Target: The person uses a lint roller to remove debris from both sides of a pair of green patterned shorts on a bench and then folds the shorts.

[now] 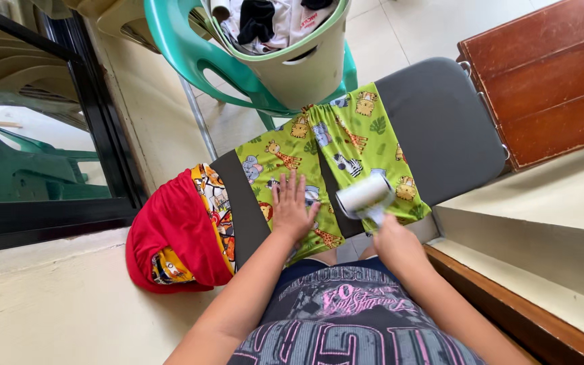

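A pair of green shorts point(346, 135) printed with cartoon animals lies spread across a grey padded seat point(441, 122). My left hand point(292, 206) rests flat on the left leg of the shorts, fingers spread. My right hand point(395, 240) grips the handle of a white lint roller point(365, 195), whose roll touches the right leg of the shorts near its lower edge.
Red and patterned clothes point(180, 233) hang over the seat's left end. A pale laundry basket point(299, 61) full of clothes sits on a green plastic chair point(184, 47) behind. A brown wooden board point(549, 74) stands at right, and a dark-framed glass door point(35, 135) at left.
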